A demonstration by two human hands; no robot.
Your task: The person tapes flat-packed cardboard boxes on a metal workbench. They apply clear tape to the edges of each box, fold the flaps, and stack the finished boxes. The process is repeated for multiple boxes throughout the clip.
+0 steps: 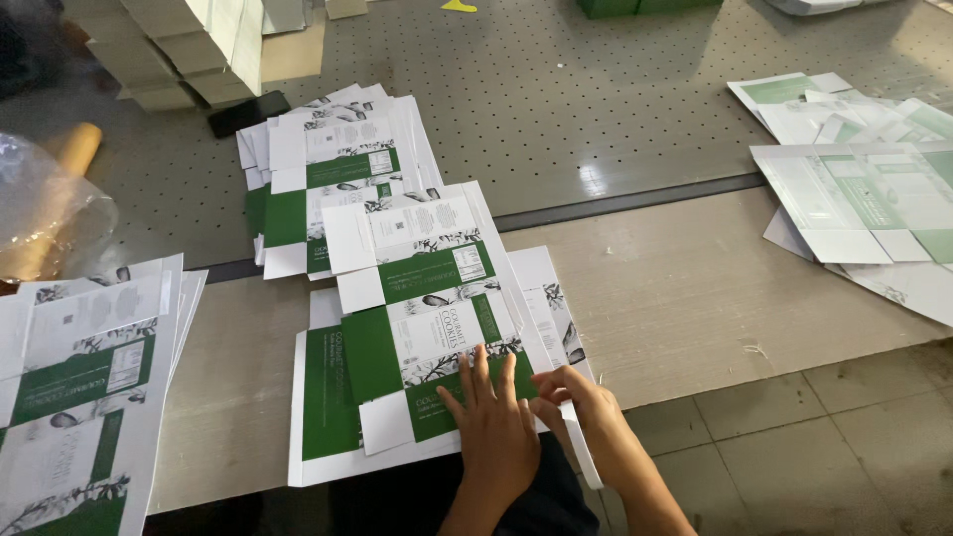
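Note:
A flat green-and-white die-cut carton blank [417, 308] lies on top of a larger printed sheet [323, 397] at the near edge of the table. My left hand [496, 427] rests flat on the blank's lower right part, fingers spread. My right hand [586, 402] is just to its right, its fingers curled on the white edge of the sheet [556, 328] beside the blank. Whether it pinches the sheet is hard to see.
More stacked blanks [338, 169] lie behind on the perforated grey table, another pile [79, 387] at the left, pale green blanks [864, 189] at the right. Folded white cartons [189, 50], a black phone [248, 112] and a plastic-wrapped roll [45, 199] sit far left. Tiled floor [824, 447] lower right.

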